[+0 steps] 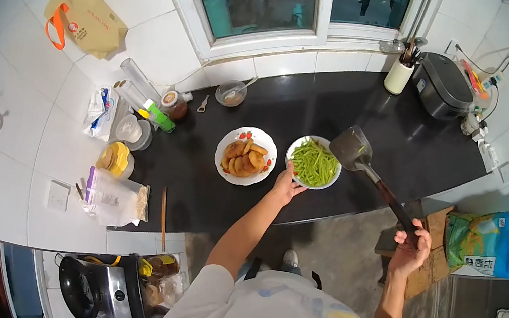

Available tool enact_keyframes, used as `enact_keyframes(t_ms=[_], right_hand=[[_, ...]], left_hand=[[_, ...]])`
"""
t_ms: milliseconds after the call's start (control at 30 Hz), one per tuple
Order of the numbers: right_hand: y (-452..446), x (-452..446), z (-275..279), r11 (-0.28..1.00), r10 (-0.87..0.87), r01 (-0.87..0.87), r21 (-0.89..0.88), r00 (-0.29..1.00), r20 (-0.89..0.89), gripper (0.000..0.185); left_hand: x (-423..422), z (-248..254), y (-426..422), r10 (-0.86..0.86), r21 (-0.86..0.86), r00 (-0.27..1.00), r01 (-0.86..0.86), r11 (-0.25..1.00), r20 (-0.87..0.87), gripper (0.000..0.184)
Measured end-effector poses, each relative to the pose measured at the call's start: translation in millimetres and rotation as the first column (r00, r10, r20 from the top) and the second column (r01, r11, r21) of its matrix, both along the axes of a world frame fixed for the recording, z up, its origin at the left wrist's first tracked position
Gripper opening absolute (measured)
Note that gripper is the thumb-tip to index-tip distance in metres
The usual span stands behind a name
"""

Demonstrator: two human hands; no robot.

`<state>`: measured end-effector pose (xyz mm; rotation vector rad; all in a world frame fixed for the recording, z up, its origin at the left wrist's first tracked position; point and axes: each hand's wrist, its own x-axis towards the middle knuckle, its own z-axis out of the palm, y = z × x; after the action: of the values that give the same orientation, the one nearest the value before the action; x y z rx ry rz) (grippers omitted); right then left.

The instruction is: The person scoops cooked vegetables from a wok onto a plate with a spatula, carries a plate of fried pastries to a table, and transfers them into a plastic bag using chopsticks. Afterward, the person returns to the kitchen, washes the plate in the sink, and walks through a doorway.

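Note:
My left hand [290, 186] grips the near left rim of a white bowl [335, 179] at the front of the dark counter. Cut green vegetable strips [314, 163], perhaps green beans or peppers, fill the bowl. In my right hand [413, 245] is the dark handle of a metal spatula [350, 147], fingers wrapped round it. The spatula's broad blade hangs over or just beside the bowl's right rim; whether they touch I cannot tell. Left of the bowl sits a floral-rimmed plate [225, 169] of browned, fried-looking slices [243, 158].
Jars, a green-capped bottle [160, 116] and bags stand along the counter's left side, near a pair of chopsticks [163, 218]. A utensil holder [398, 75] and a rice cooker [445, 83] are at the back right. Below left is a stove with a black wok [75, 287].

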<state>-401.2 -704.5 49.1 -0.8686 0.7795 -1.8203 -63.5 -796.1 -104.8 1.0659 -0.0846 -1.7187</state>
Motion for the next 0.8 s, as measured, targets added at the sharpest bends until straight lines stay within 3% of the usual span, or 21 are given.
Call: enact_keyframes(t_ms=[133,167,200,233,267,300,367,433,500,633,700,800], right_hand=[[-4.1,27.8,-2.3,0.998,0.049,-0.049,0.027,0.999,0.018,0.029],[-3.8,34.6,-2.6,0.998,0.060,-0.061,0.035,0.998,0.029,0.030],[-3.8,42.5,-2.5,0.995,0.101,-0.101,0.022,0.995,0.012,0.030],[-2.7,50.5,-2.3,0.990,0.142,-0.142,0.011,0.990,-0.005,0.030],[-1.4,59.3,-2.2,0.983,0.185,-0.185,0.000,0.982,-0.023,0.030],[-1.0,69.6,-3.1,0.975,0.221,-0.221,-0.011,0.975,0.009,0.033],[2.5,94.8,-4.6,0.935,0.353,-0.353,-0.005,0.932,0.080,0.032],[11.0,121.6,-5.2,0.863,0.499,-0.505,-0.008,0.850,0.170,0.030],[22.1,149.8,-11.1,0.771,0.618,-0.636,-0.035,0.734,0.280,0.027],[53.9,189.7,-25.4,0.585,0.733,-0.808,-0.066,0.491,0.471,0.020],[67.3,200.8,-25.5,0.463,0.847,-0.886,-0.042,0.428,0.314,0.026],[72.4,217.6,-19.7,0.152,0.958,-0.988,0.009,0.149,0.244,0.051]], left_hand=[[-8.9,9.2,19.2,0.220,0.003,0.969,-0.222,0.975,0.110,0.067],[-14.1,5.0,29.4,0.250,0.075,0.954,-0.265,0.961,0.162,0.067],[-21.4,23.9,48.4,0.156,0.107,0.969,-0.178,0.978,0.190,0.062],[-35.4,54.8,74.5,0.033,-0.035,0.968,-0.025,0.999,0.248,0.053],[-42.5,69.8,92.7,-0.142,-0.283,0.972,0.192,0.940,0.188,0.051],[-59.0,93.0,101.3,-0.247,-0.275,0.963,0.267,0.924,0.105,0.052],[-81.1,131.1,115.8,-0.292,-0.322,0.953,0.301,0.897,0.077,0.062],[-75.1,127.7,124.4,-0.330,-0.437,0.943,0.285,0.853,-0.030,0.061],[-63.3,156.3,139.7,-0.272,-0.411,0.962,0.255,0.875,0.017,0.057],[-39.2,163.4,181.8,0.051,-0.336,0.999,-0.047,0.941,0.005,0.054],[-21.1,155.0,210.8,0.108,-0.305,0.994,-0.100,0.947,0.009,0.051],[5.2,151.0,253.5,0.260,-0.225,0.965,-0.245,0.943,0.040,0.046]])
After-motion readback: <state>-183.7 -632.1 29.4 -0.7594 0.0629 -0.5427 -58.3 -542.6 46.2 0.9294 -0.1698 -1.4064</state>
